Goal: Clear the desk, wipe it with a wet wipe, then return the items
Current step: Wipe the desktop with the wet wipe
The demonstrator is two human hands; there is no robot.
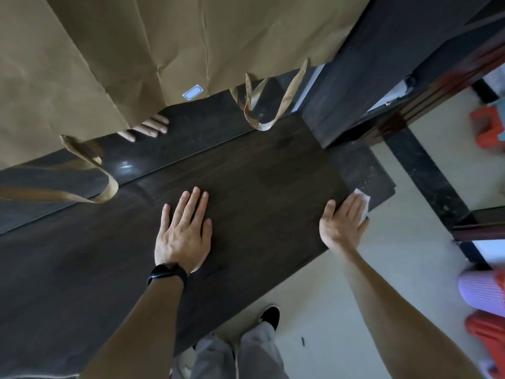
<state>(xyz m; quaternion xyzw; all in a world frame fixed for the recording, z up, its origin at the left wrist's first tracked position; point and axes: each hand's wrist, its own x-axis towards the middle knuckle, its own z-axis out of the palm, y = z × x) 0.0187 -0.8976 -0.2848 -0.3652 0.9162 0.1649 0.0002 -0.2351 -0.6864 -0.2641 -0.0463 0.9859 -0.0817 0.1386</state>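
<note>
The dark wooden desk (259, 170) fills the middle of the head view. My left hand (183, 231) lies flat on it, fingers spread, a black band on the wrist. My right hand (343, 221) presses a white wet wipe (364, 202) flat against the desk's right end, near the corner; only the wipe's far edge shows past my fingers. Large brown paper bags (136, 50) with flat handles cover the far left side. Another person's fingers (149, 128) show under a bag's edge.
A dark wooden post (369, 64) stands at the desk's far right corner. Pale floor lies to the right, with red plastic stools (489, 127), a pink slipper (483, 291) and a red one (486, 335). My legs and a black shoe (269, 317) are below the desk's near edge.
</note>
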